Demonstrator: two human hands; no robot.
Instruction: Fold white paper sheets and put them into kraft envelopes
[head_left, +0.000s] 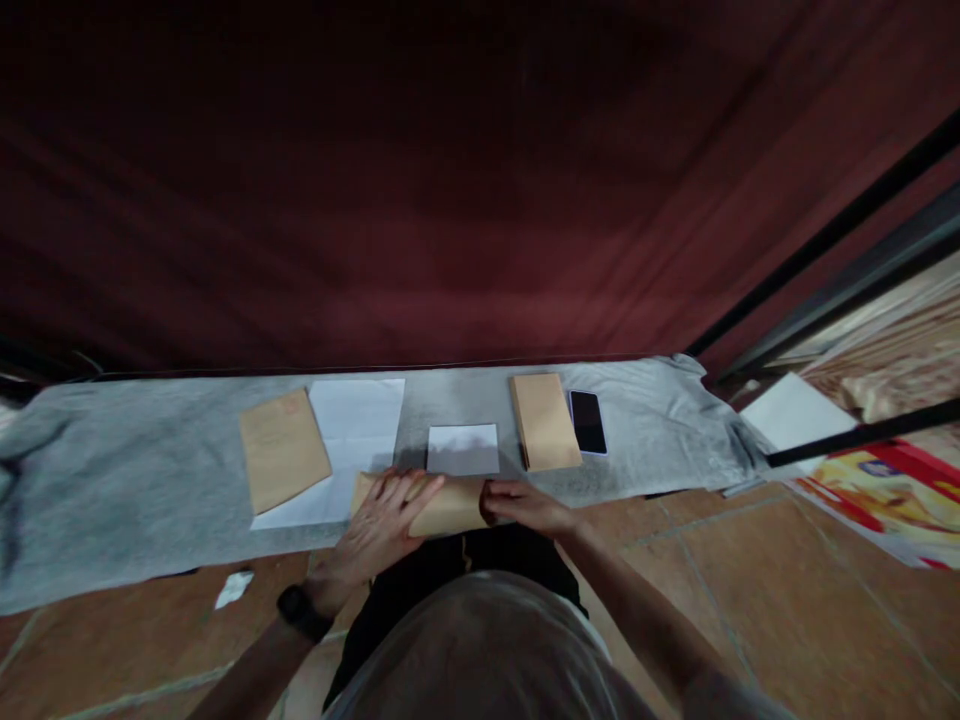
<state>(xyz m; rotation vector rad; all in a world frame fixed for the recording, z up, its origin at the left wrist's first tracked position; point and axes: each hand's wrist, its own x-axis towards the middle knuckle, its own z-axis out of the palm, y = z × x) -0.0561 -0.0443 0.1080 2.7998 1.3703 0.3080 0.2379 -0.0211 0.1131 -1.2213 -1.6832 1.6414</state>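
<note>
A brown paper envelope point(450, 507) lies crosswise at the near edge of the grey cloth, close to my body. My left hand point(390, 510) rests flat across its left part, fingers stretched out. At the envelope's right end, which looks dark and gaping, my right hand point(525, 505) has its fingers curled round the edge. Just beyond the envelope is a small stack of white paper point(463, 449). A pile of brown envelopes point(547, 420) sits to the right of that stack. Whether anything is inside the envelope I cannot tell.
Another brown envelope point(283, 450) overlaps large white sheets point(360, 420) on the left. A dark-screened phone point(588, 422) lies beside the pile. The grey cloth point(150, 470) covers a long narrow surface against a dark red panel point(450, 250). A paper scrap point(234, 589) is on the tiled floor.
</note>
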